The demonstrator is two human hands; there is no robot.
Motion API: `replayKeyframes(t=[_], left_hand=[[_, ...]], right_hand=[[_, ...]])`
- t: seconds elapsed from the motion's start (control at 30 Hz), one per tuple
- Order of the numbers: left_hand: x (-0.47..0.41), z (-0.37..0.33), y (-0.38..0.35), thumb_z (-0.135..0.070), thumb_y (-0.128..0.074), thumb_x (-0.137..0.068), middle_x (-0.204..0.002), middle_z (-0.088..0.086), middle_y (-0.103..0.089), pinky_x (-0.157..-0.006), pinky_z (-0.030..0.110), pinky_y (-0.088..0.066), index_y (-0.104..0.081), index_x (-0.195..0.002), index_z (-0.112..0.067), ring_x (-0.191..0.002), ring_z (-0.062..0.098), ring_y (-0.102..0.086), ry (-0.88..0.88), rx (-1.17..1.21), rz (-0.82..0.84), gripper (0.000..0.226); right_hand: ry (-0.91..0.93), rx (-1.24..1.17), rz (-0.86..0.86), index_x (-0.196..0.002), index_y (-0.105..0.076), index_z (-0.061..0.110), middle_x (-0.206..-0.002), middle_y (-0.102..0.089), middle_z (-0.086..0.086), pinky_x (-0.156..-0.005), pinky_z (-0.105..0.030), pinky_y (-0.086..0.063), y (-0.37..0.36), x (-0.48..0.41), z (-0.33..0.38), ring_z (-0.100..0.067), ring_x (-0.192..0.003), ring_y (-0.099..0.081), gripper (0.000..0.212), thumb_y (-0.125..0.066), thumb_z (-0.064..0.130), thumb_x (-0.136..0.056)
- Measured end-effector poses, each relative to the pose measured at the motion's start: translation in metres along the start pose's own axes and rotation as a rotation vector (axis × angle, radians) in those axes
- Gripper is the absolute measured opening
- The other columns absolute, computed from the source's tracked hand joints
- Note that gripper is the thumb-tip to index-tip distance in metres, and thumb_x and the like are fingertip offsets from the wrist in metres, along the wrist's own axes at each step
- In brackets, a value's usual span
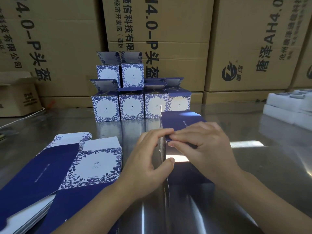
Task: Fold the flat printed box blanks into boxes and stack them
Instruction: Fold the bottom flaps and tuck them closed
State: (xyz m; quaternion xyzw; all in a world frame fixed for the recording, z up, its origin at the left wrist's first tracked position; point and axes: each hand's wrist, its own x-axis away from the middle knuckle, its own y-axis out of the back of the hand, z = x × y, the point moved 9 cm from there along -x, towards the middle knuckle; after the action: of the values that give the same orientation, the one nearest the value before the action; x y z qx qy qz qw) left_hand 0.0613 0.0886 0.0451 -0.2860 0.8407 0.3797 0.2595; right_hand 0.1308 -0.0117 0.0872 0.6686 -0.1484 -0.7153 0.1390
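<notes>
Your left hand [148, 159] pinches the half-folded box [182, 119] by its side wall, steadying it so your right hand [204, 146], fingers clamped on the flap [168, 138], can tuck it.

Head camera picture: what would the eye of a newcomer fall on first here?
First, the left hand and right hand at the centre, both pinching a half-folded box of dark blue card. Behind it stand the folded boxes, four below and two on top; the flat blanks lie at the lower left.
</notes>
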Motion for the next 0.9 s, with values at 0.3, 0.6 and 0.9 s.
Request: replayKeyframes(t=[0.3,0.6,0.9], left_hand=[[-0.001,0.005,0.003,-0.04,-0.047,-0.071,-0.127,-0.014,-0.052,-0.099,0.02,-0.036,-0.048,-0.127,-0.032,-0.123,0.005,-0.043,0.035,0.008,0.007,0.056],[-0.001,0.005,0.003,-0.04,-0.046,-0.072,-0.126,-0.021,-0.051,-0.098,0.016,-0.035,-0.048,-0.126,-0.034,-0.124,0.004,-0.042,0.023,-0.004,0.009,0.054],[-0.002,0.003,0.005,-0.037,-0.045,-0.074,-0.128,-0.022,-0.052,-0.102,0.023,-0.036,-0.051,-0.123,-0.031,-0.127,0.006,-0.041,-0.008,-0.01,0.003,0.05]], right_hand=[[0.059,0.075,-0.021,-0.086,-0.077,0.023,-0.087,-0.074,0.012,-0.077,-0.032,-0.043,0.002,0.002,-0.002,-0.008,-0.081,-0.063,0.02,-0.072,0.039,-0.076],[0.037,0.05,-0.022,-0.083,-0.078,0.025,-0.085,-0.074,0.013,-0.077,-0.035,-0.044,0.003,0.0,-0.007,-0.009,-0.079,-0.066,0.012,-0.075,0.033,-0.074],[0.056,0.047,0.004,-0.086,-0.078,0.024,-0.086,-0.074,0.011,-0.075,-0.039,-0.051,0.002,-0.001,-0.008,-0.011,-0.08,-0.068,0.017,-0.075,0.034,-0.073]])
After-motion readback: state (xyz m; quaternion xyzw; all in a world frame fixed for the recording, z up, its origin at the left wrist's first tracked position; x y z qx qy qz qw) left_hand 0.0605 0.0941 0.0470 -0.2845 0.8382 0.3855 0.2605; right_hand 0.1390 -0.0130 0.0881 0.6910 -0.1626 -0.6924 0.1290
